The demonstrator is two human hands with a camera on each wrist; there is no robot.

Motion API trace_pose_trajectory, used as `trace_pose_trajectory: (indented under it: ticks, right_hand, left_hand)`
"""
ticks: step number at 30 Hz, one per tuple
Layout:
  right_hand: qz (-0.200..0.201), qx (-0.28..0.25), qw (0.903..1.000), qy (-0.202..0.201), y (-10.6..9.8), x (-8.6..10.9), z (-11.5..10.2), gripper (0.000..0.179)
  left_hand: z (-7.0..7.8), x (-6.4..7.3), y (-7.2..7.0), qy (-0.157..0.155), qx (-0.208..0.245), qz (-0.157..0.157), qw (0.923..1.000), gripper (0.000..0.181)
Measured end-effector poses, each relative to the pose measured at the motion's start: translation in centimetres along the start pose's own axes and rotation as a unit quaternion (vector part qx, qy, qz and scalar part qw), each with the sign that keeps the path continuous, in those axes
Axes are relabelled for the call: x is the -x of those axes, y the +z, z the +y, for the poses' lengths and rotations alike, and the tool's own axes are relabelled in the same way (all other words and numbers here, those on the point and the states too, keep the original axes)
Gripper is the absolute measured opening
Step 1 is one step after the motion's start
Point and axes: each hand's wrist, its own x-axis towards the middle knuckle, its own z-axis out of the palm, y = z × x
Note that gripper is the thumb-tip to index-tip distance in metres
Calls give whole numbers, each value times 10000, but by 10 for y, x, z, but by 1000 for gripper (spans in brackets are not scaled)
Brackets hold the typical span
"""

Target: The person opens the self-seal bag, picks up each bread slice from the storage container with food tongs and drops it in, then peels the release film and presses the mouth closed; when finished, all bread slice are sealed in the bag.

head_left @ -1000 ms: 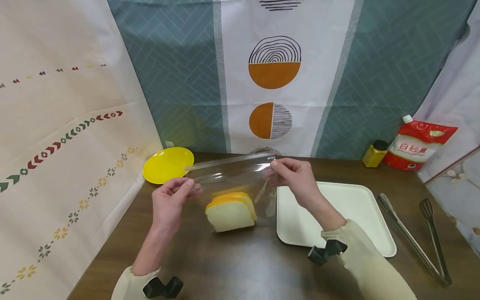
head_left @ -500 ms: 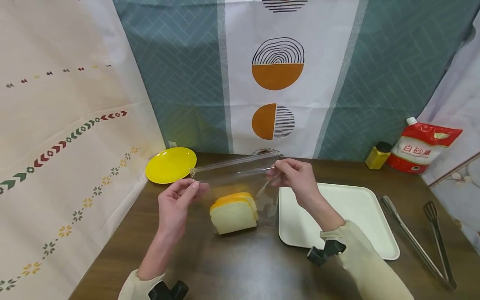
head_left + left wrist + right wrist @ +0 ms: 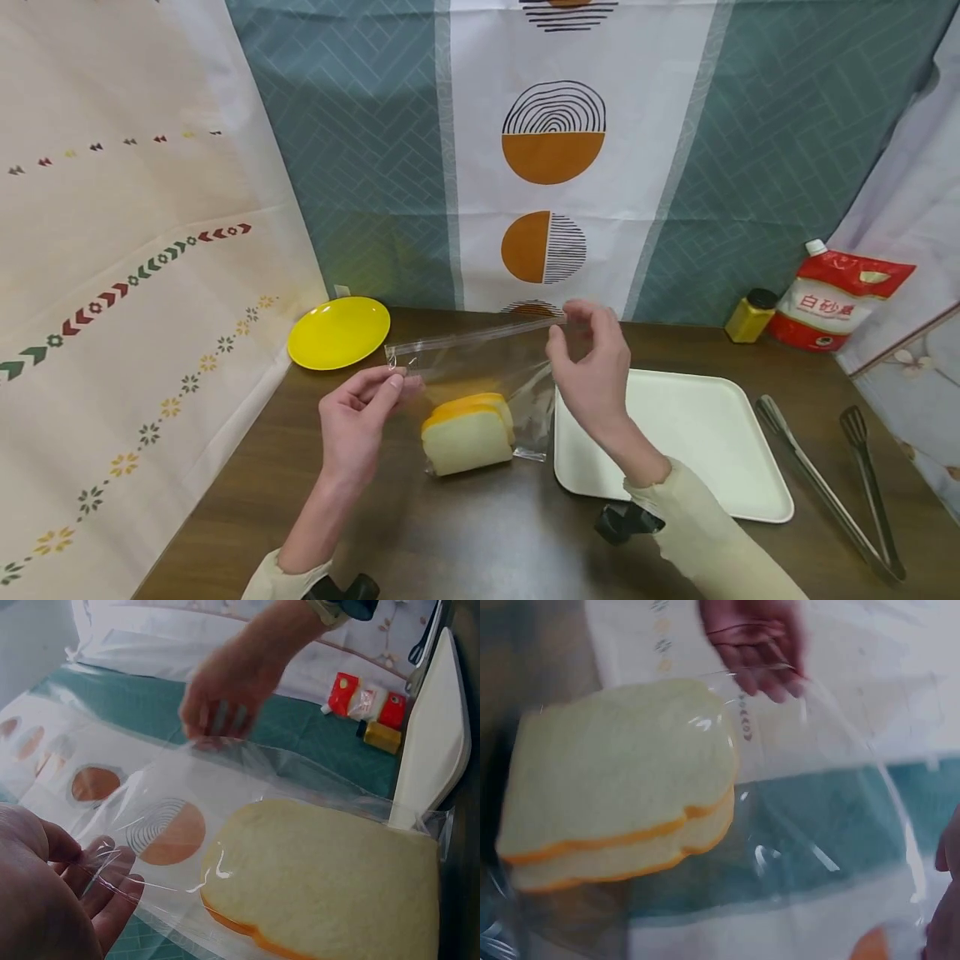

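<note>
A clear zip bag stands on the table with two slices of bread inside it, white with orange crusts. My left hand pinches the bag's left side just below the zip strip, between thumb and fingers. At the strip's other end is my right hand, its thumb and forefinger parted around the top corner. The left wrist view has the bread large through the film. Seen from the right wrist, the slices lie one against the other, and the zip edge curves toward the right hand's fingers.
A white tray lies to the right, with metal tongs beyond it. At the back stand a yellow jar with a black lid and a red-and-white pouch. A yellow plate rests at the back left.
My right thumb and forefinger have come apart from their pinch on the bag and shifted up near its top corner. The left hand keeps its pinch, and the zip strip has dropped slightly.
</note>
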Motion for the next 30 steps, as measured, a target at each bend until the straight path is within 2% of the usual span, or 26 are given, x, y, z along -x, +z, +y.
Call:
trace_pose_trajectory:
  ticks: [1,2,4,7,10,13,18,24,30]
  right_hand:
    - [208,131,9976,-646,5,1,-4,16]
    - [357,238,9912,-1254,10,2,-9,15]
    - [363,353,9736,-2225,21,6,-21,12]
    - [-264,394,9560,-2897,40,12,-39,8]
    - [-950,468,9465,-3048,59,15,-50,9]
    - [-1332,654,9424,-2998,74,14,-54,14]
    - [-1472,875,9441,-2818,86,12,-52,15]
    - [-1549,790,9499,-2597,90,13,-50,16]
    - [-1596,686,9503,-2584,88,9,-52,11]
  left_hand:
    - [0,1,0,-10,-42,8,10000,23]
    - [0,1,-1,-15,-77,15,10000,23]
    - [1,2,-1,-20,-117,32,9999,23]
    - [0,4,-2,24,-71,22,10000,24]
    - [-1,4,-1,42,-1,-3,10000,25]
    - [-1,5,0,36,2,-18,10000,26]
    - [-2,5,3,126,-58,-13,9999,27]
    - [-4,7,4,253,-209,-37,9995,29]
    - [-4,8,2,512,-617,-140,9967,29]
